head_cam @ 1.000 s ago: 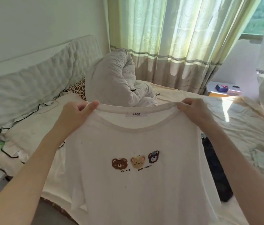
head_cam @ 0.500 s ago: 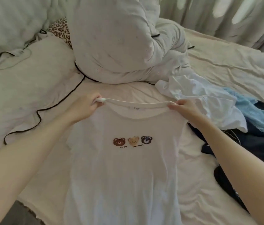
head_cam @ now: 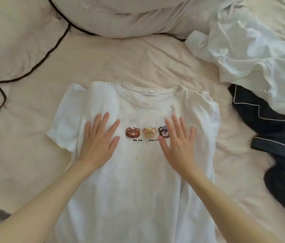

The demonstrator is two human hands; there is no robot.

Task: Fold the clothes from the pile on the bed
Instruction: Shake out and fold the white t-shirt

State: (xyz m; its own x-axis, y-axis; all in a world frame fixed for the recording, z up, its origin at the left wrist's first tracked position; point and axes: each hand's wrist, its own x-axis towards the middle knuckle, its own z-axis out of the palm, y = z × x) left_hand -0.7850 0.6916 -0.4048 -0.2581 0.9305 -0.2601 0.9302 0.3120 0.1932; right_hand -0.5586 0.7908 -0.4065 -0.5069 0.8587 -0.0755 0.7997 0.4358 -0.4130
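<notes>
White bear-print T-shirt spread face up on my cream bedsheet.

My left hand (head_cam: 98, 140) lies flat on the white cotton T-shirt (head_cam: 134, 181), fingers straight and spread, left of the three bear faces (head_cam: 147, 132); my right hand (head_cam: 177, 143) presses flat too, covering part of the third bear. The crumpled white and dark clothes pile (head_cam: 264, 81) sits at right on the cream bedsheet (head_cam: 138, 60).

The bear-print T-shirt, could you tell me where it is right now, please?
In the head view the bear-print T-shirt lies flat, front up, mid-bed, under the left hand and right hand, left of the dark clothes.
</notes>
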